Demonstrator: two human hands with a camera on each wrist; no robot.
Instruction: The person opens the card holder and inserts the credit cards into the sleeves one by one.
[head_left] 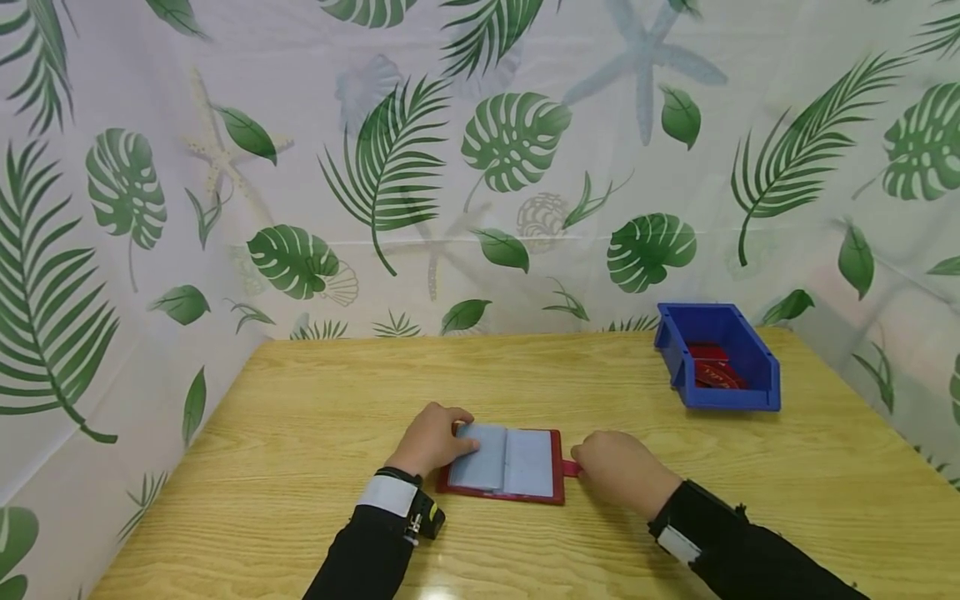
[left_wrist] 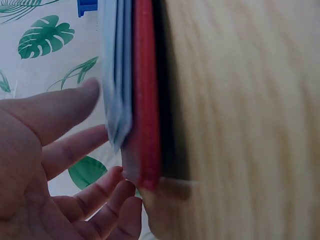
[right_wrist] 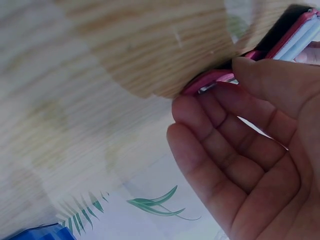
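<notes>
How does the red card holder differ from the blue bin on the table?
The red card holder is thin and spread open; the blue bin is deep, with raised walls.
The card holder shows pale pages; the bin contains red items.
The left hand and right hand hold the card holder; neither touches the bin.
Both show their insides.

On a wooden table (head_left: pixel 315 467), the left hand (head_left: pixel 429 443) holds an open red card holder (head_left: pixel 517 463) at nine o'clock; the right hand (head_left: pixel 621 468) pinches its tab (head_left: pixel 571 468) at three. A blue bin (head_left: pixel 738 400) sits toward two.
</notes>
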